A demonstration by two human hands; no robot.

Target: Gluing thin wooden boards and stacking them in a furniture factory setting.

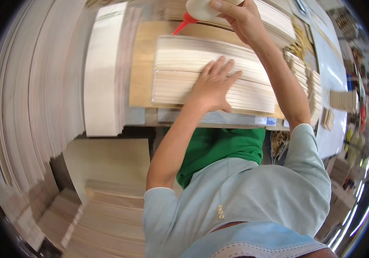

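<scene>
My right hand is closed around a white squeeze bottle with a red pointed nozzle. The bottle is tipped so that its nozzle points down at the far left corner of a row of pale wooden strips. Whether the tip touches the wood, I cannot tell. My left hand lies flat on those strips with its fingers spread, holding nothing. Under the strips is a tan wooden board, which shows at their left and far sides.
Tall stacks of thin wooden boards fill the left side, beside a pale block of stacked pieces. More wood strips lie at the far right. A light-coloured table on the right holds small wooden pieces. Planks are piled low at the left.
</scene>
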